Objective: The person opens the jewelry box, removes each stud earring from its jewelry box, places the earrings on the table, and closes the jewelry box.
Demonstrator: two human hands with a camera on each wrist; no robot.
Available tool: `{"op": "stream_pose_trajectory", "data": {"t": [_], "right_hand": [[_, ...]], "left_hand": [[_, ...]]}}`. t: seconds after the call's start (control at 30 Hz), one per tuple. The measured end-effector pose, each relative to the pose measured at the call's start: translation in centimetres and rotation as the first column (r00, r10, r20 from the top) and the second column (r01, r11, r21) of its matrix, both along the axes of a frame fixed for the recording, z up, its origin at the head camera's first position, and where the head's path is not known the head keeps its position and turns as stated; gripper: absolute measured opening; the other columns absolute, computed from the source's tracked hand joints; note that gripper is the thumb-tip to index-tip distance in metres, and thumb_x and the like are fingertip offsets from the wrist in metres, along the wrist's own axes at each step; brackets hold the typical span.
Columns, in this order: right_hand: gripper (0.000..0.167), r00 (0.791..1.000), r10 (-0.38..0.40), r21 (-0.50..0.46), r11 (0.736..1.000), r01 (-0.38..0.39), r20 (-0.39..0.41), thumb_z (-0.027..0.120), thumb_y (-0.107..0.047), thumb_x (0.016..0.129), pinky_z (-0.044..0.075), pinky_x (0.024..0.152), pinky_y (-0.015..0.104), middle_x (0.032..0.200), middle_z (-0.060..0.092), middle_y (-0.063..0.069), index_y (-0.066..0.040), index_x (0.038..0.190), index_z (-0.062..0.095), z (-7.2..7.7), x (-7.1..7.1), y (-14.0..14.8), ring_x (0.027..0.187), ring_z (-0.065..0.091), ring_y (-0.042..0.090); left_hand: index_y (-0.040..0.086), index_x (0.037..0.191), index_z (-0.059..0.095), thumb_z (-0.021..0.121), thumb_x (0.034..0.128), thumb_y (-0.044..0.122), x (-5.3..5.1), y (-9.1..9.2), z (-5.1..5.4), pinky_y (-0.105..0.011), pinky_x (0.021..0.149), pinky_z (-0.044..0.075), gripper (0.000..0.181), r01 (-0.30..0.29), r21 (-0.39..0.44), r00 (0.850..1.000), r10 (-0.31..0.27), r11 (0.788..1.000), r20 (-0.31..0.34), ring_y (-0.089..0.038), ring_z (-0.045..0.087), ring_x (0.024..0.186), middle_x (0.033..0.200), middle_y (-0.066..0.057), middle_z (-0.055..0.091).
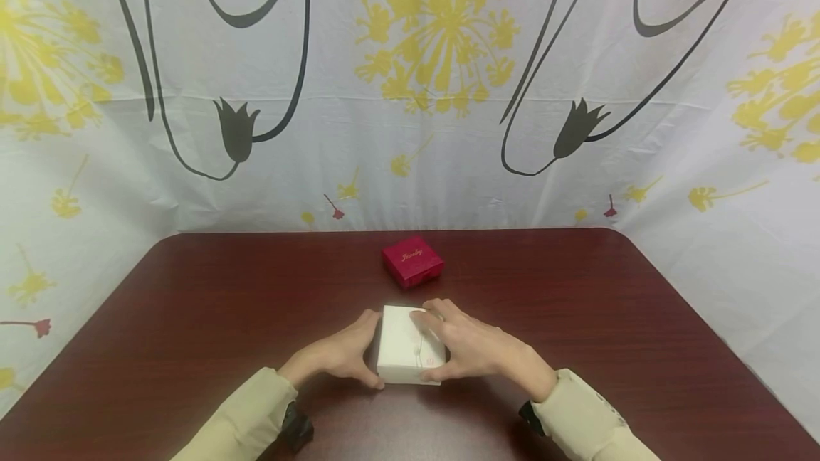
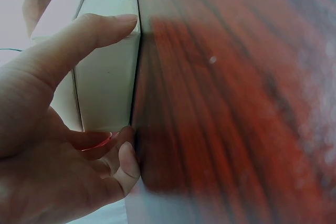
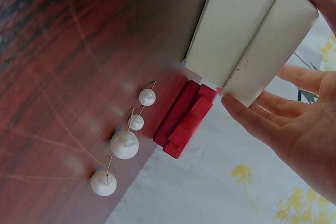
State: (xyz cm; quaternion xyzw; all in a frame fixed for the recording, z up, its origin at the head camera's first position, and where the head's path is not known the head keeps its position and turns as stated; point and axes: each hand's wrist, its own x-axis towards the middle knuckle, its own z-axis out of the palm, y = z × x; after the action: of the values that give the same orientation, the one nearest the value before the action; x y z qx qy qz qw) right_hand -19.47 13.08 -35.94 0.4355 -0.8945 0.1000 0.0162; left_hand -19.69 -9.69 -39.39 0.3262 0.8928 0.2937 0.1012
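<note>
A white lidded cardboard box (image 1: 398, 347) rests on the table between my two hands, a thin line drawing and a small red mark on its top. My left hand (image 1: 342, 351) grips the lower part (image 2: 107, 85) from the left, thumb along the near side and fingers round the far side. From the right, my right hand (image 1: 472, 341) holds the lid (image 3: 270, 43), thumb at one edge and fingers at the other. A dark seam shows between lid and base. Several pearl-headed pins (image 3: 124, 145) lie on the table beside the box, hidden in the head view.
Behind the white box sits a red jewelry box (image 1: 413, 262) with gold lettering and a bow. The dark reddish wooden table (image 1: 256, 283) ends at a white curtain (image 1: 359, 155) printed with flowers. Bands with black devices (image 1: 296, 427) are on the wrists.
</note>
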Motion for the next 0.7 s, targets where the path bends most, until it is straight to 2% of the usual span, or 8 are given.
{"op": "stream_pose_trajectory", "data": {"t": [0.23, 0.37, 0.57, 0.7], "right_hand": [[0.077, 1.0, 0.02, 0.009, 1.0, -0.02, -0.023, 0.072, -0.044, 0.065, 0.045, 0.079, 0.026, 0.12, 0.042, 0.011, -0.006, 0.126, 0.043, -0.03, 0.07, -0.22, 0.103, 0.041, 0.017], [0.077, 1.0, 0.019, 0.014, 1.0, -0.019, -0.008, 0.072, -0.043, 0.065, 0.045, 0.078, 0.025, 0.119, 0.043, 0.011, -0.005, 0.126, 0.044, -0.29, 0.03, -0.23, 0.103, 0.041, 0.017], [0.076, 1.0, 0.016, 0.021, 1.0, -0.016, 0.001, 0.072, -0.041, 0.065, 0.045, 0.076, 0.025, 0.119, 0.043, 0.011, -0.005, 0.126, 0.044, -0.7, 0.02, -0.22, 0.101, 0.043, 0.017], [0.076, 1.0, 0.022, 0.022, 1.0, -0.021, -0.015, 0.072, -0.041, 0.065, 0.045, 0.076, 0.024, 0.118, 0.043, 0.011, -0.005, 0.125, 0.045, -0.87, -0.01, -0.26, 0.098, 0.045, 0.017]], "left_hand": [[-0.008, 0.128, 0.027, 0.082, 0.0544, 0.02, -0.03, 0.0, -0.08, -0.039, 0.095, 0.034, 0.095, 0.002, -0.006, 1.0, -0.002, 1.0, -0.003, -0.023, 0.038, 0.109, 0.115, -0.013, 0.038], [-0.009, 0.129, 0.025, 0.082, 0.0538, 0.02, -0.12, 0.02, -0.26, -0.04, 0.096, 0.033, 0.099, -0.001, -0.004, 1.0, 0.001, 1.0, -0.003, -0.024, 0.038, 0.111, 0.116, -0.015, 0.038], [-0.01, 0.133, 0.014, 0.083, 0.0519, 0.024, 0.14, 0.07, -0.14, -0.046, 0.099, 0.028, 0.112, -0.041, 0.044, 0.997, 0.038, 0.998, 0.071, -0.03, 0.032, 0.121, 0.129, -0.022, 0.03], [-0.006, 0.136, 0.012, 0.083, 0.0524, 0.028, 0.16, 0.05, -0.09, -0.046, 0.099, 0.029, 0.115, -0.054, 0.075, 0.995, 0.047, 0.996, 0.09, -0.027, 0.033, 0.12, 0.131, -0.019, 0.029]]}}
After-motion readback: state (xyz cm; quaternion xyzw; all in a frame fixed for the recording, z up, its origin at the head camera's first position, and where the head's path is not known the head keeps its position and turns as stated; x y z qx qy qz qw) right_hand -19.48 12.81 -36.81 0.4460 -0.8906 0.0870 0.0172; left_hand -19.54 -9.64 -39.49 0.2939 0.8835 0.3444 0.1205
